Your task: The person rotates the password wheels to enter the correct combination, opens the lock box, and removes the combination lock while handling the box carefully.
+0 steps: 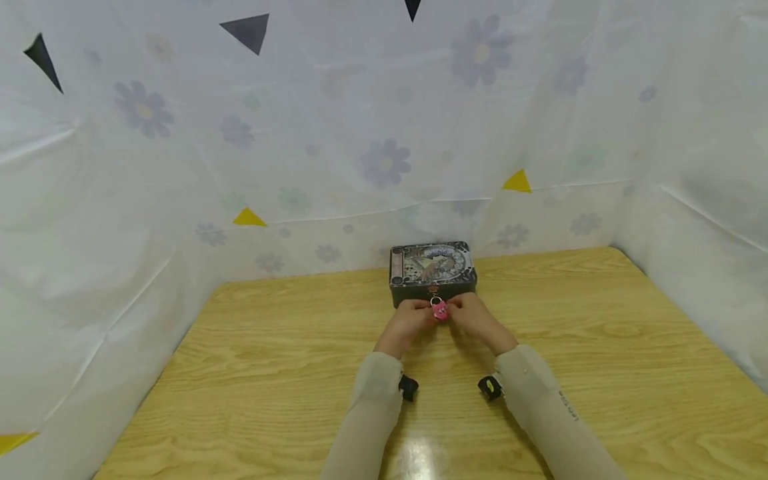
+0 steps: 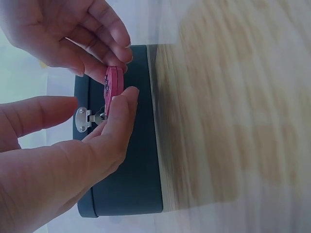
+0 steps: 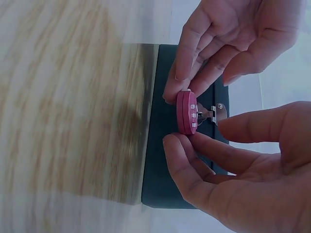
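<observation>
A small pink padlock [image 1: 440, 310] [image 2: 114, 82] hangs at the metal clasp [image 3: 220, 112] on the front of a dark tin box [image 1: 432, 267] with a patterned lid. The left hand [image 1: 407, 325] [image 2: 68, 160] touches one side of the lock with its fingertips, its thumb apart from it. From the other side, fingertips of the right hand [image 1: 479, 321] [image 3: 252, 179] touch the lock, with that thumb near the clasp. In the right wrist view, small number dials show on the lock's edge. Fingers partly hide the shackle.
The box stands at the back of a wood-grain table [image 1: 270, 373], close to a white flower-patterned sheet [image 1: 336, 133]. Similar sheeting hangs at both sides. Both forearms, in light sleeves [image 1: 372, 407] with black wrist devices [image 1: 490, 387], reach over the table's front part.
</observation>
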`<state>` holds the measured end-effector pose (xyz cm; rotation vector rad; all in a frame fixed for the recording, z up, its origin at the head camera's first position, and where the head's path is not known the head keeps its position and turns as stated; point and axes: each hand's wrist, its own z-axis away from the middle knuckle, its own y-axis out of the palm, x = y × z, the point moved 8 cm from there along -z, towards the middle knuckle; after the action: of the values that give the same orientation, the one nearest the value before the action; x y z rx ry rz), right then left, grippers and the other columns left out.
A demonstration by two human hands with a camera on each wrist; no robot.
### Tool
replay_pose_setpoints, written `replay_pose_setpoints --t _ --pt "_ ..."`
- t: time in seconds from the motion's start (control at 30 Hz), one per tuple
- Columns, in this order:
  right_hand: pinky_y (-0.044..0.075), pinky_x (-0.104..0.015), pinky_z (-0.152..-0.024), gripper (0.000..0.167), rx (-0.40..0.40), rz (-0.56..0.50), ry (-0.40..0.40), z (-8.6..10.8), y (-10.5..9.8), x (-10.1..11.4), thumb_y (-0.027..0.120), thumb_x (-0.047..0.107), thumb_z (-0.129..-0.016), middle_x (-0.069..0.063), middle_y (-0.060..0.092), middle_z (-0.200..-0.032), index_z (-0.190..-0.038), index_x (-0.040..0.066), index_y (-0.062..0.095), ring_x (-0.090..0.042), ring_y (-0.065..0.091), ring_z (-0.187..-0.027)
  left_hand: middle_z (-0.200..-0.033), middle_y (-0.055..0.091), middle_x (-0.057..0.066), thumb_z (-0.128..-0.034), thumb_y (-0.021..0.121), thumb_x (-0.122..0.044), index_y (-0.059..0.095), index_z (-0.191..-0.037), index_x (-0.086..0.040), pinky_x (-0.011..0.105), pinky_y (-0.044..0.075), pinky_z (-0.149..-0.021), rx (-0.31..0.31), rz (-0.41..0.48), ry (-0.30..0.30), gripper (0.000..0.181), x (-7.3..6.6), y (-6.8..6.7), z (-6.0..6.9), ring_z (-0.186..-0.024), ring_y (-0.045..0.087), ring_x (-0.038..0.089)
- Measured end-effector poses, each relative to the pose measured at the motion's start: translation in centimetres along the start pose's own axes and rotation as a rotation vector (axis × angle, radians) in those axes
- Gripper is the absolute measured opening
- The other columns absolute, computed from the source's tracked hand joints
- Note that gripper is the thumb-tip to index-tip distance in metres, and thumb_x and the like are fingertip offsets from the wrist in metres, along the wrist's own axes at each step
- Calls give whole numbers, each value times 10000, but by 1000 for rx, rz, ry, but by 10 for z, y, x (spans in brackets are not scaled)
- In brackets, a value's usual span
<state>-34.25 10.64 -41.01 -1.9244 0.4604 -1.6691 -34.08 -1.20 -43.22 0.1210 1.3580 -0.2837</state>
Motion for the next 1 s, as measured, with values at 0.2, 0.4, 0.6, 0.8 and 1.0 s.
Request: replay_pose_setpoints --t 0.2,0.4,0.6,0.8,1.0 --pt "438 -268 -578 250 -24 10 35 0 0 -1 494 7 -893 -157 626 -798 -973 -169 652 -217 532 -683 -1202 563 264 -926 525 32 519 -1214 184 417 498 -953 -33 12 -9 326 1 -1 -1 -1072 582 364" --pt "442 -271 -586 227 -45 22 71 2 -3 -2 515 19 -886 -185 650 -858 -929 -143 668 -236 547 -720 -1225 545 289 -930 514 58 533 -1193 193 428 493 -962 -18 34 -13 296 0 1 0 -1108 568 388" --pt "448 -260 -575 204 -26 32 90 3 -3 -4 536 11 -909 -187 661 -850 -917 -136 677 -213 551 -710 -1257 533 272 -943 511 52 530 -1222 170 431 487 -969 -19 32 -43 303 0 3 0 -1141 558 368" --pt "427 -245 -541 201 -8 15 118 4 -3 -5 548 22 -918 -119 637 -757 -887 -120 686 -163 514 -647 -1261 531 250 -947 499 46 524 -1245 144 402 501 -952 -32 13 -85 315 3 0 0 -1134 566 338" --pt "385 -240 -497 241 3 -1 134 4 -3 -6 534 53 -925 -42 572 -644 -792 -84 680 -131 449 -556 -1218 567 227 -941 518 45 572 -1183 127 380 527 -911 -41 -3 -99 262 5 -1 -1 -1077 600 319"
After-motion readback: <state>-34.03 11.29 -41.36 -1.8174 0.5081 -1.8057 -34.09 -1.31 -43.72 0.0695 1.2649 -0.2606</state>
